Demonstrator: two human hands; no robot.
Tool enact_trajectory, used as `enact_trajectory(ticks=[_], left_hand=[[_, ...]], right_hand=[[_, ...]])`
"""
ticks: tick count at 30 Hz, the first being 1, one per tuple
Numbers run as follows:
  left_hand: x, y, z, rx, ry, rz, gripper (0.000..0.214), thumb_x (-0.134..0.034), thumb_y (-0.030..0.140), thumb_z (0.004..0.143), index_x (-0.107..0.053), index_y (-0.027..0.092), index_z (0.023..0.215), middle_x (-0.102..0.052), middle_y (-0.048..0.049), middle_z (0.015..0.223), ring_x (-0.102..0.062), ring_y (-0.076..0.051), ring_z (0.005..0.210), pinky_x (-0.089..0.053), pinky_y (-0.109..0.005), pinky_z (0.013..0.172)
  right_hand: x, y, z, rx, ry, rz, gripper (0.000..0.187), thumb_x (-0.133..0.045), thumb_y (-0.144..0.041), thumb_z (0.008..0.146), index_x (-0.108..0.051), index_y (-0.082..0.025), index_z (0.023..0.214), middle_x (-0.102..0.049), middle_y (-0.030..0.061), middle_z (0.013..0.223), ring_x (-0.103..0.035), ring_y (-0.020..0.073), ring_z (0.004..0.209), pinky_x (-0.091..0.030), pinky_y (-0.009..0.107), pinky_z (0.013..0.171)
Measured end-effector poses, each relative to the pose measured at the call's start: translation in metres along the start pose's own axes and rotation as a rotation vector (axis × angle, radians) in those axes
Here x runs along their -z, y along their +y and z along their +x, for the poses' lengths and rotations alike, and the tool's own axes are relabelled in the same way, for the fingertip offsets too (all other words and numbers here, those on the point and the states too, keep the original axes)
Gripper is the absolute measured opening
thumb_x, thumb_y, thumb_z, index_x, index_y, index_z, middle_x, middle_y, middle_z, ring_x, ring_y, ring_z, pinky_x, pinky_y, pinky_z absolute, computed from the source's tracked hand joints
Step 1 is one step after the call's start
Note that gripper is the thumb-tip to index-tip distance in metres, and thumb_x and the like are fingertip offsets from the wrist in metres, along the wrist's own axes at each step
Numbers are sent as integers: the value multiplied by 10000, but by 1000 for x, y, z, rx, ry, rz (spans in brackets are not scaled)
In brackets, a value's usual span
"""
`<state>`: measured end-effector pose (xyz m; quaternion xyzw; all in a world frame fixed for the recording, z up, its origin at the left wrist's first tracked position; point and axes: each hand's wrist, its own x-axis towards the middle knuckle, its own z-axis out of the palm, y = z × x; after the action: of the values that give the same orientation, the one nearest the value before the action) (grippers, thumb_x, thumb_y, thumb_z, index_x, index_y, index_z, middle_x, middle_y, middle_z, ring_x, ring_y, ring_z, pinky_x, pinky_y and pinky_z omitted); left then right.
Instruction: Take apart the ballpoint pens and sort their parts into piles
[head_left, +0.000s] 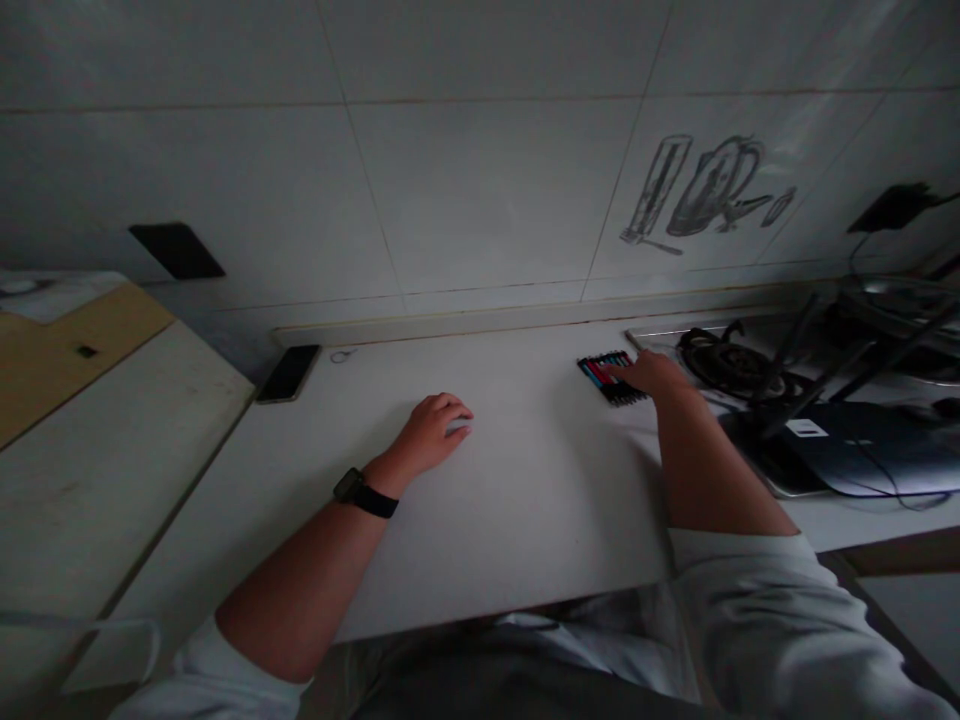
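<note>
On the white countertop (517, 480), my left hand (433, 430) rests with curled fingers, thumb apart from them and nothing between. A black watch (367, 492) is on that wrist. Further right lies a row of slim pens (611, 378), mostly black with some red and blue, side by side. Reaching over their right side, my right hand (651, 374) has a finger stretched out onto the pens. Its other fingers are partly hidden, and I see no pen lifted in it.
A phone (290, 374) and a small thin ring (343, 355) lie at the back left. Along the left stands a white cabinet (135, 420). At the right are a gas burner (735, 362), dark upright legs, and a dark flat panel (870, 445) with a cable. A tiled wall (487, 190) closes the back.
</note>
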<state>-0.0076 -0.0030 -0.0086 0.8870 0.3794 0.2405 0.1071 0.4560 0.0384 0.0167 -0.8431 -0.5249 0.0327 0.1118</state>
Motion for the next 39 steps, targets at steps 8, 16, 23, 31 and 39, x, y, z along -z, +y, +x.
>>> enact_trajectory(ticks=[8, 16, 23, 31, 39], left_hand=[[-1, -1, 0, -2, 4, 5, 183, -695, 226, 922, -718, 231, 1104, -670, -61, 1146, -612, -232, 1102, -498, -438, 1036], [0, 1, 0, 0, -6, -3, 190, -688, 227, 927, -714, 222, 1115, -670, -68, 1147, -611, -236, 1106, -495, -440, 1033], [0, 2, 0, 10, -11, 1, 201, -678, 235, 930, -714, 225, 1127, -663, -72, 1160, -603, -243, 1112, -485, -445, 1039], [-2, 2, 1, 24, 1, -18, 201, -683, 257, 933, -716, 223, 1129, -672, -85, 1173, -618, -251, 1124, -473, -461, 1067], [-4, 20, 7, 139, 202, -503, 529, -672, 474, 955, -557, 214, 1401, -619, -141, 1348, -603, -263, 1252, -470, -469, 1113]], right_hand=[[6, -23, -17, 17, -153, -179, 1031, -722, -834, 667, -610, -73, 1353, -621, 310, 1287, -638, 424, 1178, -515, 516, 944], [7, -30, -11, 99, -237, -229, 770, -710, -664, 788, -666, -53, 1255, -709, 259, 1171, -693, 355, 1065, -524, 377, 828], [2, -54, -23, 195, -243, -228, 463, -674, -368, 845, -696, -56, 1187, -742, 247, 1104, -712, 319, 1007, -478, 322, 745], [0, -103, -62, 477, -277, -106, 315, -646, -310, 858, -654, -131, 1117, -727, 174, 1105, -664, 253, 949, -422, 287, 734], [-14, -165, -144, 690, -448, 1032, 344, -607, -426, 871, -579, -190, 1119, -624, 17, 903, -563, 177, 801, -476, 303, 750]])
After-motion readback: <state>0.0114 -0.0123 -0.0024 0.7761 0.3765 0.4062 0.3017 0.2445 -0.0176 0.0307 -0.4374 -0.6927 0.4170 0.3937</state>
